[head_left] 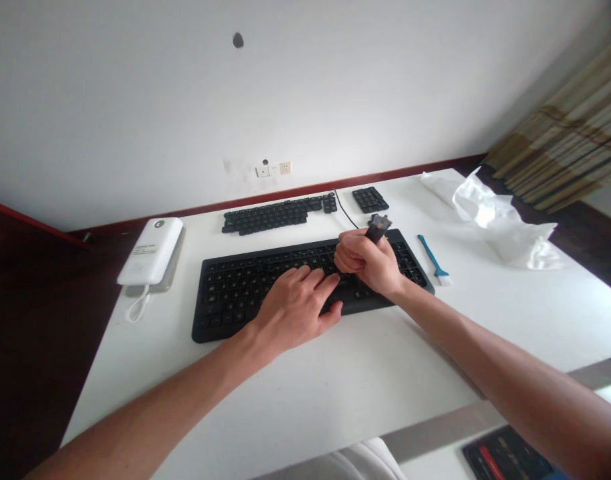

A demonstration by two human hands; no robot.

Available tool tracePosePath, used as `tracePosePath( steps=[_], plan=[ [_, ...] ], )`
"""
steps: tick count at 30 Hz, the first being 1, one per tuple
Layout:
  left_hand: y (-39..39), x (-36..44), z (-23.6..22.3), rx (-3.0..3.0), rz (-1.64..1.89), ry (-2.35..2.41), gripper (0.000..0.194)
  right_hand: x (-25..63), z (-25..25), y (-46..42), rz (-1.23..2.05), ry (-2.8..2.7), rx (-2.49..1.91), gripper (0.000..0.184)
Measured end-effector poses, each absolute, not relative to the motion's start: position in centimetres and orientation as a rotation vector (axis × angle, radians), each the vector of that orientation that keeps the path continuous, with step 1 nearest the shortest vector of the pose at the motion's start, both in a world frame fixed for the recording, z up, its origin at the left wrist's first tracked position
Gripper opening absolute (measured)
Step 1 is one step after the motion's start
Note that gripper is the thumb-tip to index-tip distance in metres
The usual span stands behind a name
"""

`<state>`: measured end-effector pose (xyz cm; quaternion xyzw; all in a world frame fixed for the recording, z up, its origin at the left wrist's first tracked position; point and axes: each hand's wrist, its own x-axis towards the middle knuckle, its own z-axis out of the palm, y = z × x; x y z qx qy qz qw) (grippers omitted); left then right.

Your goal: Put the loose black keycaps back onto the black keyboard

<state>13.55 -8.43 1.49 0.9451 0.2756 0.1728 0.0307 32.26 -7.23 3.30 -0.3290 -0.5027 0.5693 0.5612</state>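
Left hand (pixel 299 303) lies open on a black keyboard (pixel 238 285); right hand (pixel 369 260) clenches a dark tool (pixel 378 229). Too much force could make it slip — jabbing the other hand.

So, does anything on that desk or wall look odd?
Yes. The keyboard looks stripped, with what seem to be its keycaps laid in groups behind it. High on the wall, a dark round spot mars the plain surface.
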Motion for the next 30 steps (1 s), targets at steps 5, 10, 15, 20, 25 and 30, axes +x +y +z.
tracePosePath(
  steps=[5,10,15,20,25,30],
  plan=[
    [-8.5,13.4,1.4,2.896,0.55,0.876,0.033,32.6,3.1,-7.3,1.359,-1.206,-0.764,0.045],
    [-8.6,13.3,1.5,2.833,0.555,1.001,0.033,32.7,3.2,-7.1,1.39,-1.135,-0.725,0.045],
    [-8.5,13.3,1.5,2.826,0.529,1.017,0.037,32.9,3.0,-7.1,1.376,-1.188,-0.785,0.045],
    [-8.4,13.5,1.6,2.827,0.502,1.001,0.036,33.1,2.9,-7.5,1.359,-1.292,-0.864,0.045],
    [-8.3,13.5,1.7,2.842,0.492,0.977,0.038,33.8,3.7,-7.4,1.414,-1.174,-0.807,0.045],
    [-8.4,13.5,1.8,2.845,0.451,0.964,0.041,35.5,5.8,-6.6,1.38,-0.901,-0.771,0.04]
  ],
)
